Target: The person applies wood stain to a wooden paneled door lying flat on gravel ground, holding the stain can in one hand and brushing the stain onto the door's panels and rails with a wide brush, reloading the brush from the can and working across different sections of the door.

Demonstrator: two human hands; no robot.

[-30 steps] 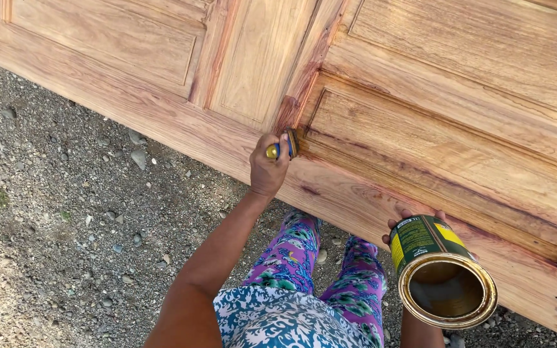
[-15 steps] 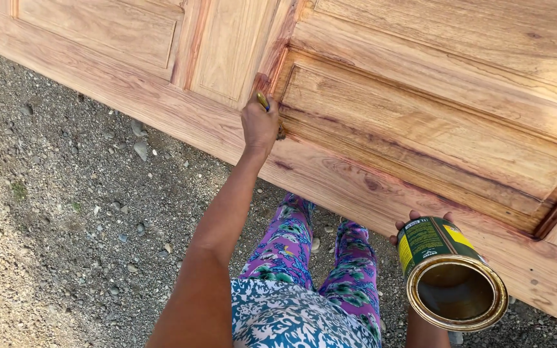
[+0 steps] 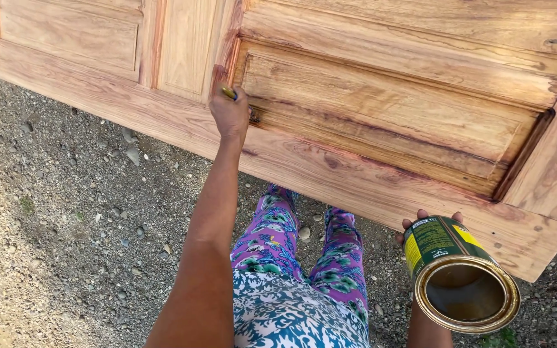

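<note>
Grey gravel ground (image 3: 66, 212) lies under you, with a large panelled door of pale reddish wood (image 3: 381, 122) spanning the upper view, its lower rail above your patterned purple leggings (image 3: 272, 238). Your left hand (image 3: 230, 115) is closed around a small brush with a yellow handle (image 3: 229, 93), pressed at the corner of a recessed panel; the bristles are hidden. It looks light and stiff, best pinched low on the handle for control in the moulding grooves. Your right hand (image 3: 430, 222) grips from behind an open round metal can with a green and yellow label (image 3: 456, 274), tilted toward you. Judge it moderately heavy, likely slippery at the rim; hold around the body.
</note>
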